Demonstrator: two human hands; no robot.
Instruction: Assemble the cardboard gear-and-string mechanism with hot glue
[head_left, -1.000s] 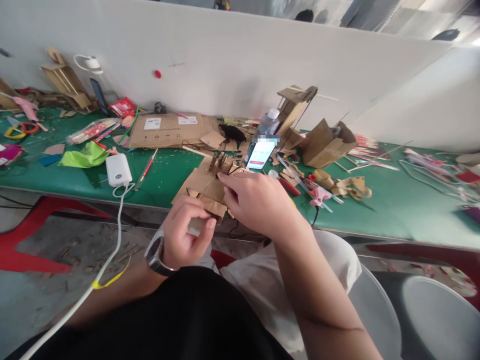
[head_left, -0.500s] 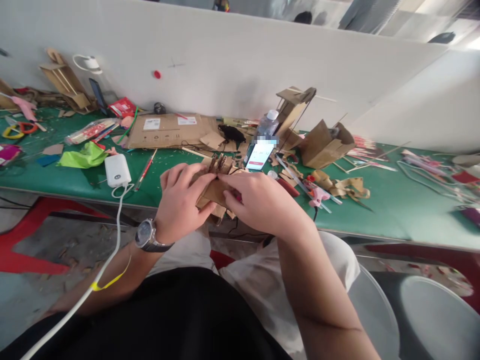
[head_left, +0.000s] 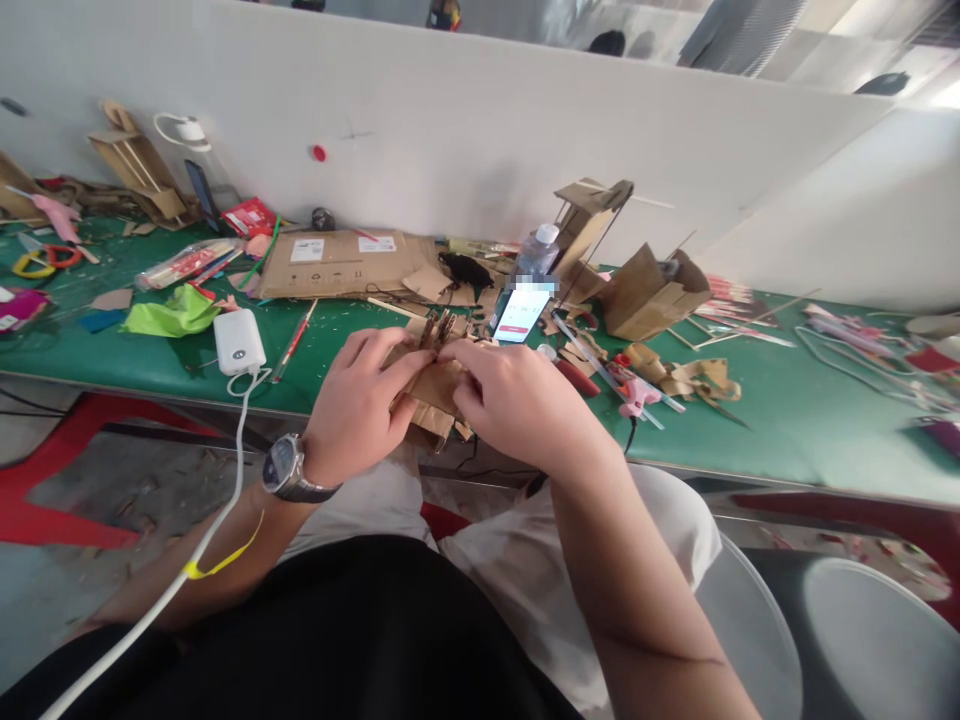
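- Left hand (head_left: 366,398): holds 1 cardboard piece (head_left: 438,386) by its left side, near front edge of green table (head_left: 795,420)
- Right hand (head_left: 525,400): curled, index fingertip touching same piece; cannot tell if gripping
- Behind piece: 1 lit phone (head_left: 523,312), 1 bottle (head_left: 535,254)
- 2 pink glue guns (head_left: 637,392): right, far left

Wall (head_left: 420,120): off-wht., behind tabletop (head_left: 780,410); small red disc (head_left: 319,153) mounted L of ctr. Tabletop: grn. surface. Floor (head_left: 45,600): gray, scraps under tabletop. Furn.: red legs (head_left: 37,510) at L; rd. gray seat (head_left: 870,620), lower R. Light: brightest upper R.
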